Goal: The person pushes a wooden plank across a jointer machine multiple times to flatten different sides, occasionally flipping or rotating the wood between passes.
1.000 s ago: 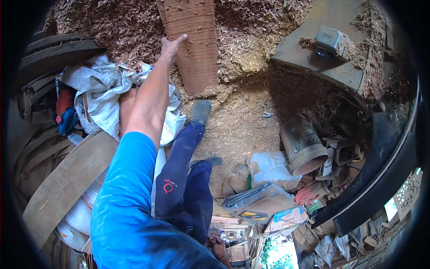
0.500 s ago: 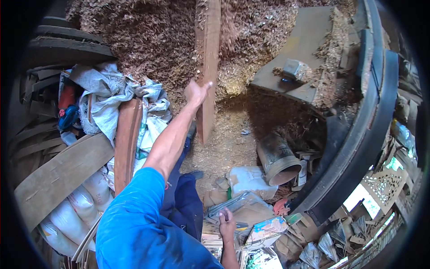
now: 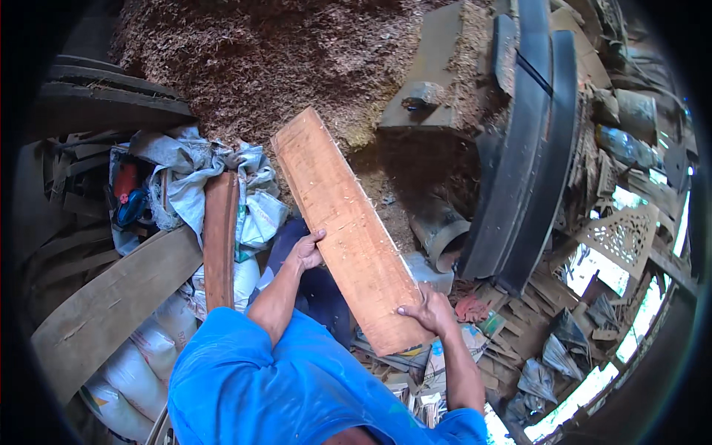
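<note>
A broad reddish-brown wooden plank [image 3: 345, 233] slants across the middle in front of me, its wide face up and bits of shavings along its edge. My left hand [image 3: 305, 251] grips its left edge about halfway down, thumb on top and fingers hidden beneath. Near the lower end, my right hand [image 3: 432, 311] holds the right edge, also with the thumb over the face. The far end of the plank points toward a big heap of wood shavings [image 3: 245, 67].
Left of me stand another reddish board [image 3: 219, 241], white sacking [image 3: 185, 174], a curved plank [image 3: 111, 304] and full white sacks [image 3: 137, 378]. A machine table [image 3: 426, 67] carries shavings; long dark curved beams [image 3: 519, 170] lie right. A metal pipe [image 3: 443, 237] rests below.
The plank, earlier seen edge-on in my left hand alone, has come nearer and turned its wide face up. My right hand has risen from below and taken hold of its lower end.
</note>
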`<state>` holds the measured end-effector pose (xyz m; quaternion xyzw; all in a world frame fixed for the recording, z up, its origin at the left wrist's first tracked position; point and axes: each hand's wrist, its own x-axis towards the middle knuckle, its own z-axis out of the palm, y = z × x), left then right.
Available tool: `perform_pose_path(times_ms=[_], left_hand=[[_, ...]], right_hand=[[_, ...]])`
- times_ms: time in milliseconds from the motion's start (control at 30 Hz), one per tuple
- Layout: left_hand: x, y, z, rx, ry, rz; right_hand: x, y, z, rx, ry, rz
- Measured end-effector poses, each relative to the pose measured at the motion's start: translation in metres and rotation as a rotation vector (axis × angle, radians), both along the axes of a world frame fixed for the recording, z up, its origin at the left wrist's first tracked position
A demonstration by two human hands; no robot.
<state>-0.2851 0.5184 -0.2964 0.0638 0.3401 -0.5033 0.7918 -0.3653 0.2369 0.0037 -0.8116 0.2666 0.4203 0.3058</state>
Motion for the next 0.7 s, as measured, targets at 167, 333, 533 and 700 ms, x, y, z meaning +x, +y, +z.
perform_pose_path(times_ms=[167,333,533,700], left_hand=[[-0.028,-0.057,0.034,0.128,0.065,0.091],[-0.05,-0.122,0.073,0.455,0.084,-0.103],[-0.083,-0.157,0.1,0.408,-0.202,-0.242],[-0.088,-0.201,0.172,0.176,-0.464,-0.231]], right_hand=[[-0.054,0.06,0.066,-0.354,-0.127,0.185],[-0.146,0.078,0.096,-0.576,-0.355,0.25],[-0.258,0.079,0.101,-0.647,-0.467,0.02],[-0.32,0.065,0.094,-0.561,-0.565,-0.239]])
